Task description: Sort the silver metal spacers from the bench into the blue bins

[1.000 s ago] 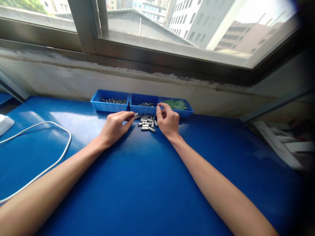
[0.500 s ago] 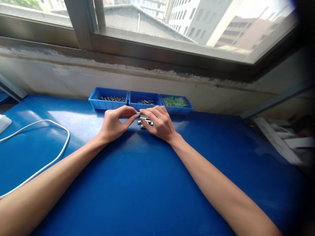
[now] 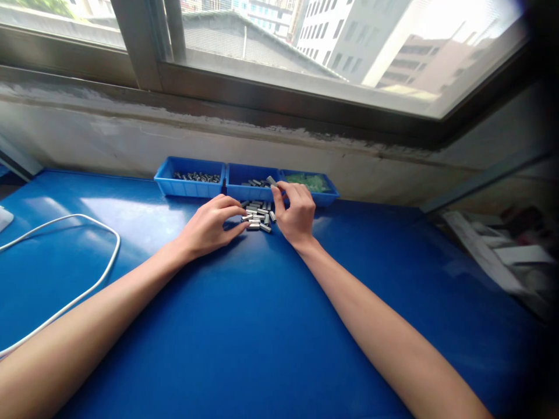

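Note:
A small silvery metal block (image 3: 271, 181) is pinched between the thumb and fingers of my right hand (image 3: 297, 210), raised in front of the middle blue bin (image 3: 244, 191). Several similar metal blocks (image 3: 261, 212) lie in a loose pile on the blue table between my hands. My left hand (image 3: 216, 222) rests at the pile's left edge, thumb and fingers apart. Its fingertips are close to the nearest blocks; whether they touch one I cannot tell. More dark metal pieces (image 3: 257, 183) lie inside the middle bin, partly hidden by its front wall.
The left blue bin (image 3: 187, 187) holds small shiny metal parts. In the right blue bin (image 3: 332, 195) are green pieces. A white cable (image 3: 117, 244) curves over the table's left side. Behind the bins rise a wall and a window frame (image 3: 271, 96). Blurred pale objects (image 3: 519, 254) sit at the right.
My hands have moved apart from where they met over the pile. The right hand has shifted right and up with a metal block; the left hand has opened, uncovering more of the pile.

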`<state>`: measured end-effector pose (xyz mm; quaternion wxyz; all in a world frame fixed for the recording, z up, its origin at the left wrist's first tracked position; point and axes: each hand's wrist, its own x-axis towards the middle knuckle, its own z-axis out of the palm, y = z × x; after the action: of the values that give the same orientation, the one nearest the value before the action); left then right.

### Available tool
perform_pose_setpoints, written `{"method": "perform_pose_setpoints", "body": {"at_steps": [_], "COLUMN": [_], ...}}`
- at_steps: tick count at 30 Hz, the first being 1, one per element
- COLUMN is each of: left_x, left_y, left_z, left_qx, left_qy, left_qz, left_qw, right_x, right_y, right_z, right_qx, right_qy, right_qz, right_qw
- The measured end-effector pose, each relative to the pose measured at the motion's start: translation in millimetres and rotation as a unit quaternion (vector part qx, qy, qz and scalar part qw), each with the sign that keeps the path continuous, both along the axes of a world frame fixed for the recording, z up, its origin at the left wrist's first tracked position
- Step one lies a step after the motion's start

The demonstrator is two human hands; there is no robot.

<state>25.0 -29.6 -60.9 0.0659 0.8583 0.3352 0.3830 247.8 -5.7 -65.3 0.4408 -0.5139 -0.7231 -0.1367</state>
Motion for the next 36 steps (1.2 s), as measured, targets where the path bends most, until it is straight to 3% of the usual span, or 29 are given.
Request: {"method": "perform_pose_setpoints", "body": {"at_steps": [3,9,16,24,29,36], "left_x": [-0.4,-1.1,1.2,0.7,0.6,0.9], "left_y": [1.0,4.9,3.9,6.2,5.1,2.6], "left_z": [-2.6,-8.8,-5.7,-8.8,-7.6,-4.9], "left_qx": [0.013,-0.021,0.014,-0.01,-0.029,-0.02], "left_qy": [0.066,0.077,0.103,0.064,0.044,0.07], "left_qz": [-0.016,-0.008,-0.046,-0.062,-0.046,0.031], "left_qw": [0.998,0.997,0.993,0.996,0.998,0.997], "right_x": [1.7,0.6,-1.6,-1.7,-1.4,-1.7], "right_y": [3.9,3.3,0.0,-1.5,-0.9,0.3], "right_z": [-1.1,0.1,3.3,3.7,1.0,-0.3], "right_qx": [-0.031,-0.059,-0.054,-0.068,-0.06,-0.043], "right_qy": [0.045,0.034,0.032,0.032,0.03,0.047], "right_qz": [-0.039,-0.052,0.008,0.071,0.098,0.124], "right_qw": [0.998,0.996,0.998,0.995,0.993,0.99]}}
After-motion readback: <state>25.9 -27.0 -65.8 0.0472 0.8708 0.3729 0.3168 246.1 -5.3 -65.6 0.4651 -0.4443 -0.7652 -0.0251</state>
